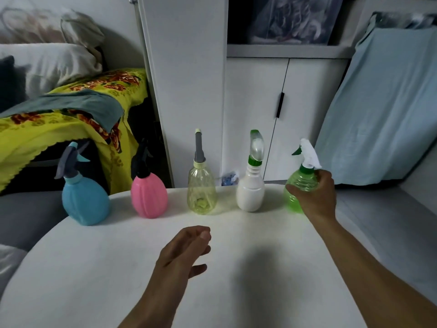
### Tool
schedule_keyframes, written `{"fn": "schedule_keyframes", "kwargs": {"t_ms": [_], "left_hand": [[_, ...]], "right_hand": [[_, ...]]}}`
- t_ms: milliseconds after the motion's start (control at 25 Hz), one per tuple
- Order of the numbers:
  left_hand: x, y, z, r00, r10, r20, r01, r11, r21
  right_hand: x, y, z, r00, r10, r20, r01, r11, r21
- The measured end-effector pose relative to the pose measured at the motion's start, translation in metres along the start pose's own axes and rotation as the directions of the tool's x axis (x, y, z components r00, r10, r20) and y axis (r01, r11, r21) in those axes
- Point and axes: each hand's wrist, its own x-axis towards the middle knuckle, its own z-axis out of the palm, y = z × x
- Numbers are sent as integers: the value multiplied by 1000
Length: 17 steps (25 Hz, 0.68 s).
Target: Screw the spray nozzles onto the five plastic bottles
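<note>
- White and round-edged, the table (236,268) carries five plastic spray bottles in a row along its far edge, each standing upright with a nozzle on its neck.
- From the left: a blue bottle (85,202) with a grey trigger head and pale blue collar, near the table's left rim.
- Next, a pink bottle (149,197), egg-shaped, with a dark trigger head.
- In the middle, a clear yellowish bottle (201,190) with a tall grey spout and a cream collar.
- Then a white bottle (250,192) topped by a green-and-clear nozzle.
- At the right end, a green translucent bottle (299,185) with a white trigger head and a green tip pointing left.
- The right hand (314,195) grasps the green bottle, thumb across its front and fingers wrapped round the far side just under the collar; the bottle's base seems to sit on the table.
- The left hand (184,249) hovers over the table's middle, well short of the row, fingers loosely bent and holding nothing.
- Behind the row stand white cabinet doors (260,114) with a black handle.
- To the left lies a yellow floral blanket (71,114); to the right hangs a light blue cloth (383,110).
</note>
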Motion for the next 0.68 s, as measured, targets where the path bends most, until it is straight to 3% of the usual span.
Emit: {"fn": "schedule_keyframes", "kwargs": {"t_ms": [440, 520, 600, 680], "left_hand": [[4, -8, -8, 1000, -5, 10, 4, 1000, 29], [1, -2, -5, 1000, -4, -5, 4, 999, 33], [-3, 12, -4, 998, 45, -45, -42, 997, 61], [-2, 30, -24, 977, 178, -120, -169, 982, 83]], "right_hand": [[10, 15, 16, 996, 85, 0, -85, 995, 59], [4, 15, 15, 986, 153, 63, -151, 988, -42], [-1, 16, 9, 965, 226, 134, -206, 967, -150], [8, 4, -16, 961, 256, 102, -247, 964, -98]]}}
